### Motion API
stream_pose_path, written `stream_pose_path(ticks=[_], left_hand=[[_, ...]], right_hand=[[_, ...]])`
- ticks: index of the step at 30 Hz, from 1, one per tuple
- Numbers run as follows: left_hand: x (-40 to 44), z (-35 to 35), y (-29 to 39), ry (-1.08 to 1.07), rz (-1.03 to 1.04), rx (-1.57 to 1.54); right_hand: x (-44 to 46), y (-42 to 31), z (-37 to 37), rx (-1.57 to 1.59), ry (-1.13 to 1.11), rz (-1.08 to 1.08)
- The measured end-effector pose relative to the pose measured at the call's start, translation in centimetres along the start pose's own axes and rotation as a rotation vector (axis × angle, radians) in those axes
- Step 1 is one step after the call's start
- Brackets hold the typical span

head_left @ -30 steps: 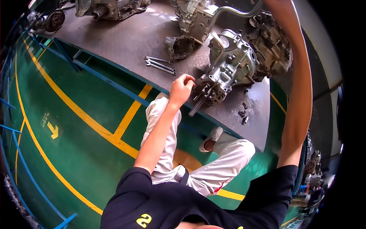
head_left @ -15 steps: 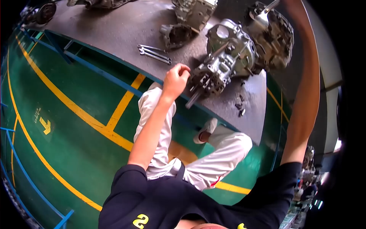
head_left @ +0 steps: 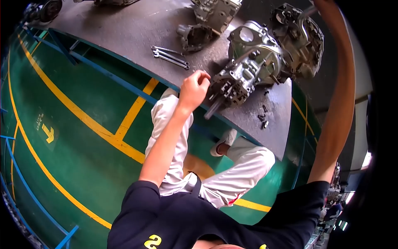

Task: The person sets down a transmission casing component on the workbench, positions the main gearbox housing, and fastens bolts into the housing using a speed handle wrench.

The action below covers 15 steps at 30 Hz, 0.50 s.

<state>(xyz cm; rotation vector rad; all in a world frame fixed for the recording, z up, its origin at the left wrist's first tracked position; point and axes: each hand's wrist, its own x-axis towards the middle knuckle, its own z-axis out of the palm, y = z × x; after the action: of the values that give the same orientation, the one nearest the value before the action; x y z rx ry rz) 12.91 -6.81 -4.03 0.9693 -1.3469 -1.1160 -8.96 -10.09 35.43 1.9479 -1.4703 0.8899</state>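
right hand up at the top edge of view, partly cut off, closed on a cranked metal brace. brace bends down over the gearbox; lower run is blurred, can't tell where its tip sits.

left hand loosely curled, fingertips just beside the gearbox's near end. can't tell if they touch it or grip anything.

gearbox lies on the steel table by the near edge, shaft pointing toward me and out past that edge, flared housing end facing away.

around it: three combination wrenches side by side left of my left hand, an open bell-shaped casting beyond them, another casing touching or right behind that. darker open housing behind the gearbox, to its right. a few small bolts loose near the table's right corner.

green floor below, yellow lines on it.
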Motion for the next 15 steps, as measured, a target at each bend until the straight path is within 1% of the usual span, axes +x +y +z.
stream_pose_path(ticks=[2, 6, 10, 13, 14, 15], left_hand=[[0.0, -0.1, -0.1, -0.007, -0.018, 0.003], [0.1, 0.0, 0.3, -0.015, 0.034, 0.043], [0.1, -0.3, 0.4, -0.035, -0.028, 0.072], [0.0, -0.1, 0.9, -0.010, 0.043, 0.103], [0.1, -0.1, 0.3, -0.028, -0.001, 0.128], [0.6, -0.2, 0.4, -0.030, 0.003, 0.133]], right_hand=[[0.4, -0.1, 0.1, 0.018, -0.002, -0.009], [0.8, 0.1, 0.7, 0.002, -0.005, 0.014], [0.7, 0.6, 1.0, 0.014, 0.005, 0.009], [0.8, 1.2, 1.9, -0.001, 0.007, 0.032], [0.7, 1.7, 1.8, -0.001, 0.015, 0.045], [0.5, 2.0, 2.0, -0.005, 0.019, 0.050]])
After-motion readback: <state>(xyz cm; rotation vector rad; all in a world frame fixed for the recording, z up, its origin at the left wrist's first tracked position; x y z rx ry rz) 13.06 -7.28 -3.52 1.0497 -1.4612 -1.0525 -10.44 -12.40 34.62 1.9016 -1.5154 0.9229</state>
